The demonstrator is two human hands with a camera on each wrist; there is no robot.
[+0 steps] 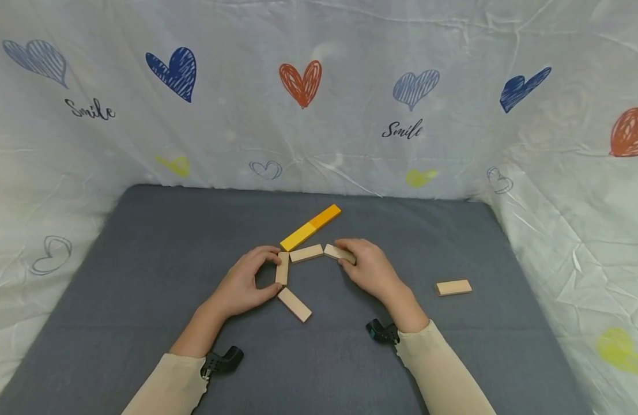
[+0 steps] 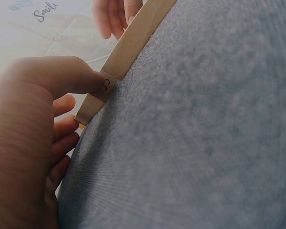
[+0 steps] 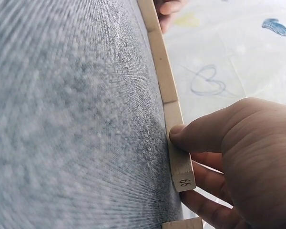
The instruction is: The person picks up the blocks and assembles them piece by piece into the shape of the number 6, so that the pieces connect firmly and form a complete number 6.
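My left hand (image 1: pixel 244 281) holds a plain wooden block (image 1: pixel 282 268) by its two ends, thumb at the near end and fingers at the far end. Another wooden block (image 1: pixel 295 305) slants away below it, close to the thumb. A third block (image 1: pixel 306 253) lies between the hands, its left end right by the left-hand block. With thumb and fingers my right hand (image 1: pixel 372 272) pinches a block (image 1: pixel 335 252) just right of that one, end to end with it. In the right wrist view, this block (image 3: pixel 174 143) shows "66" printed on its end.
Two yellow-orange blocks, a nearer one (image 1: pixel 298 236) and a farther one (image 1: pixel 325 215), lie end to end in a diagonal line behind the plain blocks. A lone wooden block (image 1: pixel 454 287) rests at the right on the grey cloth (image 1: pixel 194 225). A heart-printed curtain (image 1: pixel 344 109) stands behind.
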